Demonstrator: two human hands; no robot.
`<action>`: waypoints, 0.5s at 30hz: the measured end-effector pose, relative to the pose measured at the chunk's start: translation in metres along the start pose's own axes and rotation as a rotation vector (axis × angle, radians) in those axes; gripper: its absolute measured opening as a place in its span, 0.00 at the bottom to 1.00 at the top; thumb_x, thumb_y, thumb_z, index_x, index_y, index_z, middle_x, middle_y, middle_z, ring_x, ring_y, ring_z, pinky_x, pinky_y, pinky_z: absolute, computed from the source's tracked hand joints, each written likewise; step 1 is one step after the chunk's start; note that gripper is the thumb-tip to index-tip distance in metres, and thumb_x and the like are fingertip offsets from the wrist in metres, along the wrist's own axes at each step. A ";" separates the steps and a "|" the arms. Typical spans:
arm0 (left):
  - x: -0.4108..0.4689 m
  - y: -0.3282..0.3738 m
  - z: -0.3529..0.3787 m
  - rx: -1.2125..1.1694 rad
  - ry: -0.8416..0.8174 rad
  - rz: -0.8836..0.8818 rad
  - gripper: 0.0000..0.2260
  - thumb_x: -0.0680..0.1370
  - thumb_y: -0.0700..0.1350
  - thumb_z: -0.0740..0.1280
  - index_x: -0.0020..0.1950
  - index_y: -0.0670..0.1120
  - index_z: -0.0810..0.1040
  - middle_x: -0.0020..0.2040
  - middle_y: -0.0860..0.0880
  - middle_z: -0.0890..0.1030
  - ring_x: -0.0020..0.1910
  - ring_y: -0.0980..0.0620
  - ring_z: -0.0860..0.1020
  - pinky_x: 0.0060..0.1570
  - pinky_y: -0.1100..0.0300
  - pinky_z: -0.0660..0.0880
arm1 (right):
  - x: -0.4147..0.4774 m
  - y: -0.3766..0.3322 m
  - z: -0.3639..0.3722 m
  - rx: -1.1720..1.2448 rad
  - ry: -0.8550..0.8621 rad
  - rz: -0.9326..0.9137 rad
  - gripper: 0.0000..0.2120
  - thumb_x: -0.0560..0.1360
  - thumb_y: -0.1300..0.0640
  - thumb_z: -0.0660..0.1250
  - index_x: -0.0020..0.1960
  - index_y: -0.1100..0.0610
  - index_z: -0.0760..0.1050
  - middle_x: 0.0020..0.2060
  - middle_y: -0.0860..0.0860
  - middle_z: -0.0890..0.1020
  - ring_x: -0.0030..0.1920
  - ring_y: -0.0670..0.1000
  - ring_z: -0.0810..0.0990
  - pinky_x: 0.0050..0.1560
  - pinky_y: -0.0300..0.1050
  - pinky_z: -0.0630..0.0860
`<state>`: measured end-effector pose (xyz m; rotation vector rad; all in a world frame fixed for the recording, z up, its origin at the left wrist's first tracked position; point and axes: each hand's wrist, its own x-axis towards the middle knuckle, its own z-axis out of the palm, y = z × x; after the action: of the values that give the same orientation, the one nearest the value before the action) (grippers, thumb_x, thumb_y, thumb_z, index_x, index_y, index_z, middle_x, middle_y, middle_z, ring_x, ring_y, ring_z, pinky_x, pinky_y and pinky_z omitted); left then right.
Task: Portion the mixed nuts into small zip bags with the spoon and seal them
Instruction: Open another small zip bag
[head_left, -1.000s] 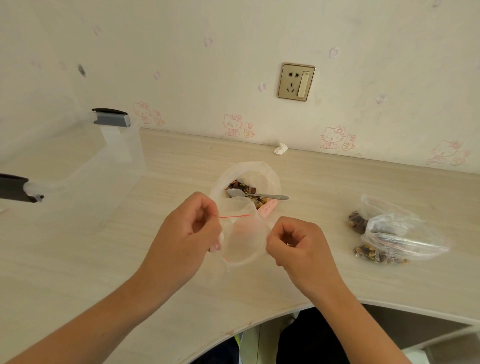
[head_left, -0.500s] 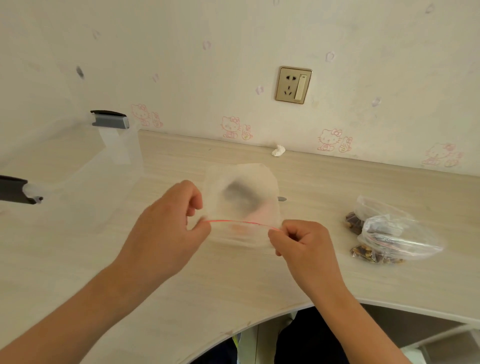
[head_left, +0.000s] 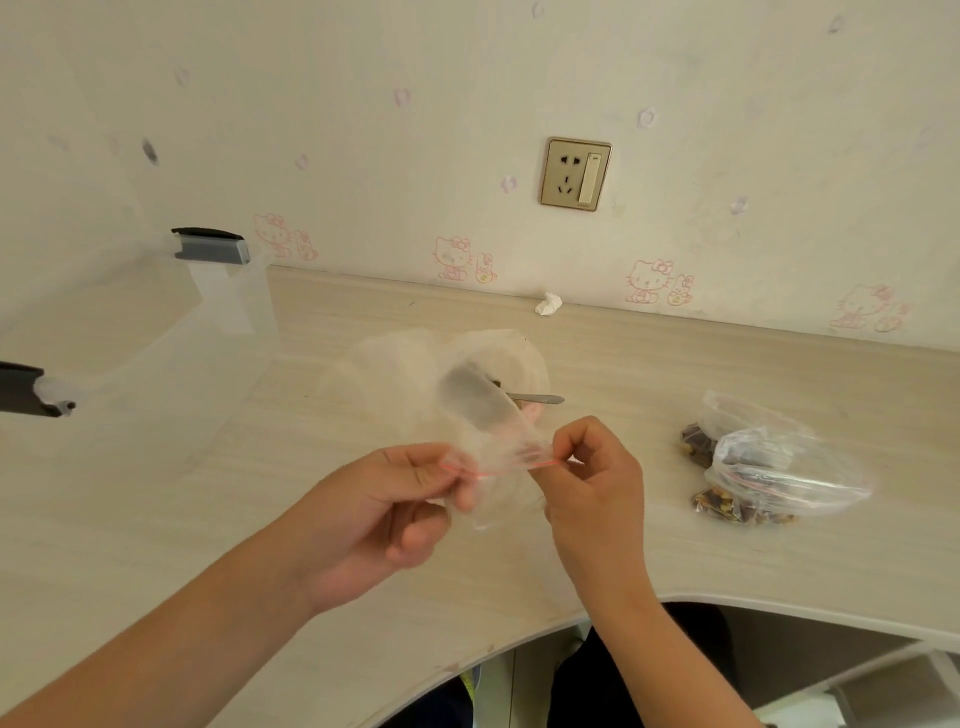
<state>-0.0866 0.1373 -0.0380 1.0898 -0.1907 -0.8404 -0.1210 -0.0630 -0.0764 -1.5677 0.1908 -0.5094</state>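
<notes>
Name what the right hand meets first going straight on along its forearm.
Likely the spoon handle jutting from the nut bag, though the right hand, held up, may pass above it.

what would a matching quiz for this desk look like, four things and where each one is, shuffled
1 empty zip bag
2 spoon
3 filled nut bags
4 crumpled tissue

A at the foot of the wall
B pinched by left hand and right hand
C on the desk, far right
D handle sticking out behind the held bag

Pairs: 1-B, 2-D, 3-C, 4-A
</notes>
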 end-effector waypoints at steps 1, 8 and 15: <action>-0.001 -0.002 0.000 0.061 -0.051 -0.026 0.04 0.75 0.44 0.72 0.41 0.45 0.84 0.35 0.48 0.78 0.19 0.59 0.67 0.18 0.68 0.63 | 0.003 -0.001 -0.001 0.121 0.007 0.060 0.17 0.75 0.67 0.74 0.34 0.53 0.71 0.28 0.49 0.71 0.24 0.47 0.62 0.24 0.39 0.60; 0.005 0.011 -0.016 0.333 0.265 0.246 0.11 0.74 0.51 0.71 0.43 0.43 0.87 0.28 0.48 0.69 0.21 0.55 0.59 0.22 0.68 0.56 | 0.010 0.001 -0.014 0.365 -0.316 0.274 0.07 0.66 0.58 0.79 0.41 0.59 0.83 0.27 0.53 0.73 0.24 0.49 0.66 0.25 0.39 0.65; 0.003 0.027 -0.038 0.200 0.017 0.037 0.13 0.74 0.53 0.77 0.39 0.44 0.84 0.38 0.45 0.83 0.17 0.59 0.65 0.20 0.67 0.63 | 0.009 0.004 -0.023 0.717 -0.858 0.291 0.09 0.76 0.55 0.74 0.52 0.61 0.86 0.42 0.56 0.84 0.24 0.43 0.73 0.29 0.37 0.65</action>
<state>-0.0514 0.1673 -0.0344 1.2761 -0.2841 -0.7907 -0.1225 -0.0880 -0.0786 -0.9106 -0.3843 0.3292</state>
